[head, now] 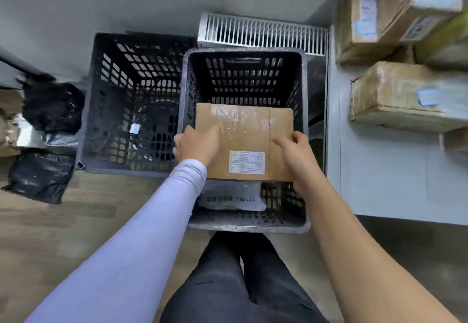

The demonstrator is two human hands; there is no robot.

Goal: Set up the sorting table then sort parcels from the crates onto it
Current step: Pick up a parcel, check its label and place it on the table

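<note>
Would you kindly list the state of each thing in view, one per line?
Cardboard box: held over the right crate by both hands.
Left hand: grips the box's left edge.
Right hand: grips its right edge.
Right crate: holds a white parcel.
Left crate: holds dark bagged items.
Table: carries taped boxes.

You can read "YBQ-JL5" on the grey bag (231, 197) lying in the near crate (249, 227). The print on the box's white label (247, 162) is too small for you to read.

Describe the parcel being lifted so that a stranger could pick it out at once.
Find the nearer black crate, directly ahead of the person. Over it, the left hand and right hand grip a flat brown cardboard box, the only one with clear tape and a white label.
</note>
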